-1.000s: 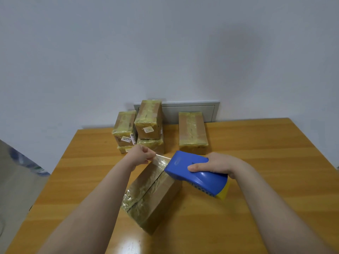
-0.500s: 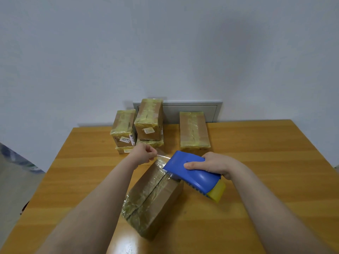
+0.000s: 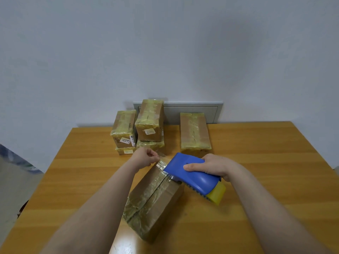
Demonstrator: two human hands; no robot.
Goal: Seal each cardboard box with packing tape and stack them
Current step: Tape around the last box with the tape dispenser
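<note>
Presently, the blue tape dispenser [image 3: 192,174] is gripped from above by the right hand [image 3: 212,166], with its front edge set on the far end of the cardboard box [image 3: 156,200]. That box lies slanted near the middle of the wooden table [image 3: 266,162]. At ten o'clock from the dispenser, the clear tape end [image 3: 163,154] is pinched by the curled left hand [image 3: 145,156]. Taped boxes [image 3: 149,123] are stacked at twelve o'clock, and a lone taped box [image 3: 194,132] is set at one o'clock.

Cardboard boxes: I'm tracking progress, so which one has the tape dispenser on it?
The nearest box, lying diagonally, with the blue tape dispenser on its far end; the other boxes sit farther back.
</note>
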